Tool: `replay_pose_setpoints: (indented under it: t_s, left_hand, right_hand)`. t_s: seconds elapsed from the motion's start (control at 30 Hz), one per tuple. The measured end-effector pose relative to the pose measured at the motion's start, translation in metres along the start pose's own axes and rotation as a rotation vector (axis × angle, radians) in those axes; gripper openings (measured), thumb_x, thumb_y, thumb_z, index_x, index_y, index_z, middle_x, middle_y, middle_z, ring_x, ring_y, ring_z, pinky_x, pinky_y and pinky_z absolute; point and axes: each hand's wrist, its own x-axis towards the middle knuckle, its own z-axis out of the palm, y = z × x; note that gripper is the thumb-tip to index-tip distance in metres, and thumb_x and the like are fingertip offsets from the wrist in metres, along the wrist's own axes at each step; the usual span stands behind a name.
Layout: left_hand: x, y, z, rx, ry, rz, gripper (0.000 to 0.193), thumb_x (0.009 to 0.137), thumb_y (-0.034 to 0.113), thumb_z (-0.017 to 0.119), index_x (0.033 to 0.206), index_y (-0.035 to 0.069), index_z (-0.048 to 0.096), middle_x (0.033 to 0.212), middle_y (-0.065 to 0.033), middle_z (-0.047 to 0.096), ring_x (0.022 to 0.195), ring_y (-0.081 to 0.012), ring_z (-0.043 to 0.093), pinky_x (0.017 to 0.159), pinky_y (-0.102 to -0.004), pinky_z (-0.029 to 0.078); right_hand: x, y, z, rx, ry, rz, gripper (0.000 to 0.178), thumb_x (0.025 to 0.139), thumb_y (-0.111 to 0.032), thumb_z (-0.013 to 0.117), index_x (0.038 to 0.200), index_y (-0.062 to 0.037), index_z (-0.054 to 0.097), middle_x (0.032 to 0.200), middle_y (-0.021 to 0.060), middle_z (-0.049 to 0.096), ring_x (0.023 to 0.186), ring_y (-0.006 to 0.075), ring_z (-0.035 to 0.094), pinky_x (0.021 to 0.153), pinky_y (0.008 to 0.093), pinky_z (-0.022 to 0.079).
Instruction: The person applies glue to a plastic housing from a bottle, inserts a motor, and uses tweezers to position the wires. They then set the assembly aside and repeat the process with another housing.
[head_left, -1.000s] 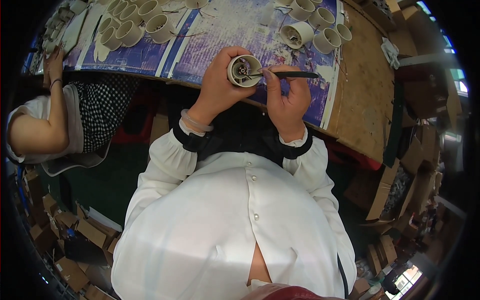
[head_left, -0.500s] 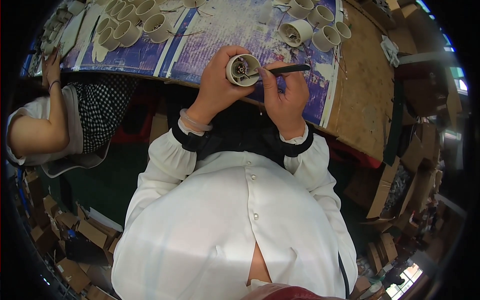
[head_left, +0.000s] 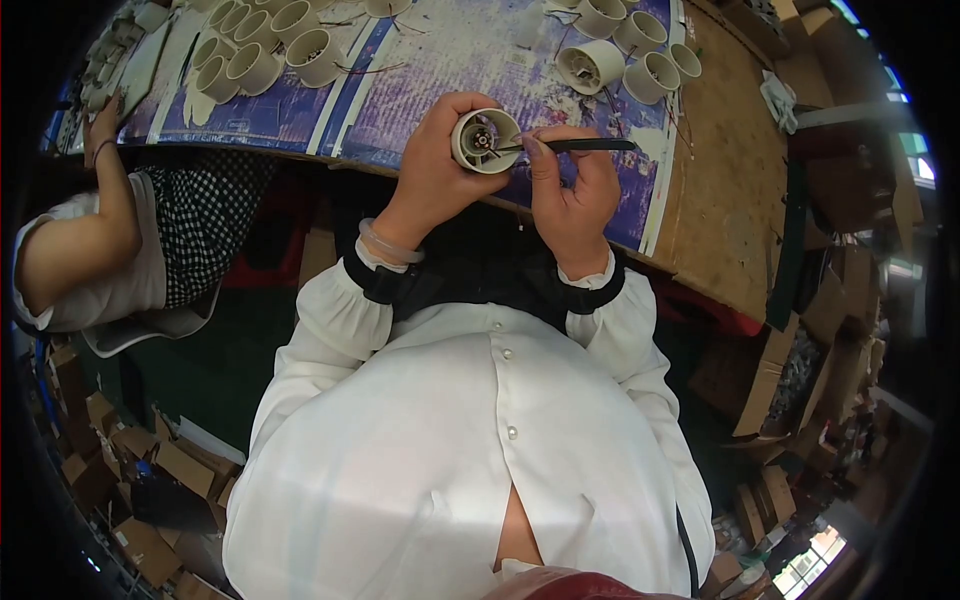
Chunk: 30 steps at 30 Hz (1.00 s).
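Small assembly workshop, by look of it. Long wooden workbench (head_left: pixel 722 190) with worn blue-and-white paint-smeared covering (head_left: pixel 420 70) running along top. Batches of identical cream plastic cylindrical housings (head_left: pixel 262 52) lying in rows at left, more of same (head_left: pixel 640 50) sitting at right, thin wires trailing among them. Second worker's bare arm (head_left: pixel 75 250) resting at same bench. Flattened brown cardboard boxes (head_left: pixel 120 470) piling up on floor at left, more cartons (head_left: pixel 800 370) stacking at right.
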Motion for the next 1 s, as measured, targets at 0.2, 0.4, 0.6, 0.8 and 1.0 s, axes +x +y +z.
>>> replay_pose_setpoints:
  t_s: [0.2,0.4,0.6,0.8,1.0]
  left_hand:
    - [0.006,-0.005,-0.005,-0.004,0.008,0.004,0.056,0.065,0.004,0.081,0.113,0.007,0.053,0.105,-0.005,0.062,0.093,-0.0173,0.064,0.081,-0.0281,0.051]
    - [0.001,0.001,0.003,-0.038,-0.044,-0.006,0.053,0.064,0.013,0.081,0.11,0.008,0.055,0.112,-0.011,0.057,0.107,-0.0247,0.056,0.093,-0.0347,0.045]
    - [-0.003,0.014,-0.004,-0.264,0.039,-0.212,0.059,0.064,0.007,0.08,0.116,0.008,0.051,0.109,-0.0055,0.058,0.102,-0.0176,0.057,0.09,-0.0298,0.045]
    - [0.009,0.019,-0.019,-0.175,-0.046,-0.165,0.057,0.065,0.006,0.079,0.115,0.009,0.052,0.108,-0.0048,0.058,0.101,-0.0184,0.057,0.088,-0.0307,0.046]
    - [0.022,0.0,-0.045,-0.019,-0.18,-0.088,0.055,0.068,0.008,0.08,0.115,0.009,0.052,0.109,-0.0071,0.058,0.1,-0.0233,0.058,0.087,-0.0334,0.046]
  right_hand:
    - [0.004,0.002,0.006,0.009,0.013,-0.008,0.007,0.089,-0.004,0.066,0.093,-0.0021,0.061,0.086,0.007,0.065,0.077,0.0153,0.061,0.069,0.0267,0.047]
    - [-0.004,0.003,-0.007,0.059,0.026,0.09,0.003,0.089,-0.002,0.06,0.091,-0.0014,0.063,0.087,0.011,0.064,0.081,0.0238,0.061,0.076,0.0347,0.048]
    - [-0.001,0.004,-0.041,0.293,0.171,0.212,0.013,0.101,-0.01,0.042,0.103,-0.0017,0.052,0.091,0.0074,0.056,0.083,0.0153,0.053,0.078,0.0304,0.044]
    - [0.0,0.006,-0.062,0.139,-0.264,0.441,0.018,0.101,-0.01,0.04,0.11,-0.0021,0.053,0.092,0.0056,0.056,0.081,0.0139,0.053,0.075,0.0267,0.042]
    - [0.058,0.016,-0.141,-0.316,-0.458,0.323,0.025,0.098,-0.017,0.045,0.112,0.0012,0.056,0.1,0.0154,0.06,0.086,0.025,0.056,0.078,0.0335,0.045]
